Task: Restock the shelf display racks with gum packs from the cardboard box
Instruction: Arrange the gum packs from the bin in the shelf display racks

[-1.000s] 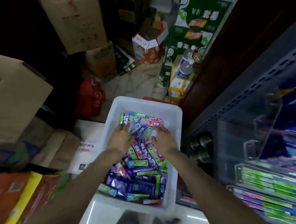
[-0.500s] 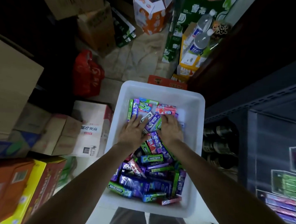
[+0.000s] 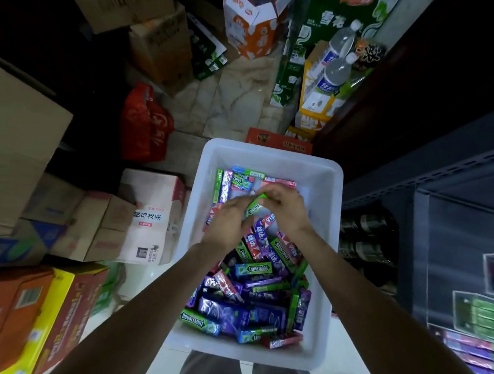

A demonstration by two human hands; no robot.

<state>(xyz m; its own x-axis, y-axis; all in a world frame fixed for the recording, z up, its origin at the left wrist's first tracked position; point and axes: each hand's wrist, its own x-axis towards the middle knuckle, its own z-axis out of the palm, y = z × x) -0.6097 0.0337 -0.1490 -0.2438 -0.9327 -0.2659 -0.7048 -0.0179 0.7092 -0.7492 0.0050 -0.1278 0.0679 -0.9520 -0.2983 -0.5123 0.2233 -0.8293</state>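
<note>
A white plastic tub (image 3: 328, 214) stands on the floor in front of me, full of loose gum packs (image 3: 248, 298) in green, purple, blue and pink wrappers. My left hand (image 3: 228, 224) and my right hand (image 3: 286, 209) meet over the tub's far half. Between them they hold a green gum pack (image 3: 254, 207), fingers of both hands curled round it. A clear display rack (image 3: 479, 316) with rows of green and purple packs sits on the dark shelf at the lower right.
Cardboard boxes (image 3: 141, 218) crowd the left side, with an orange and yellow carton (image 3: 33, 313) at the lower left. A red plastic bag (image 3: 144, 124) lies beyond them. Water bottles (image 3: 336, 65) and drink cartons stand at the back. Dark cans (image 3: 366, 244) fill the shelf's lower level.
Both hands lay flat among the packs before; now they have lifted slightly and come together holding one green pack. The view has tilted further down onto the tub.
</note>
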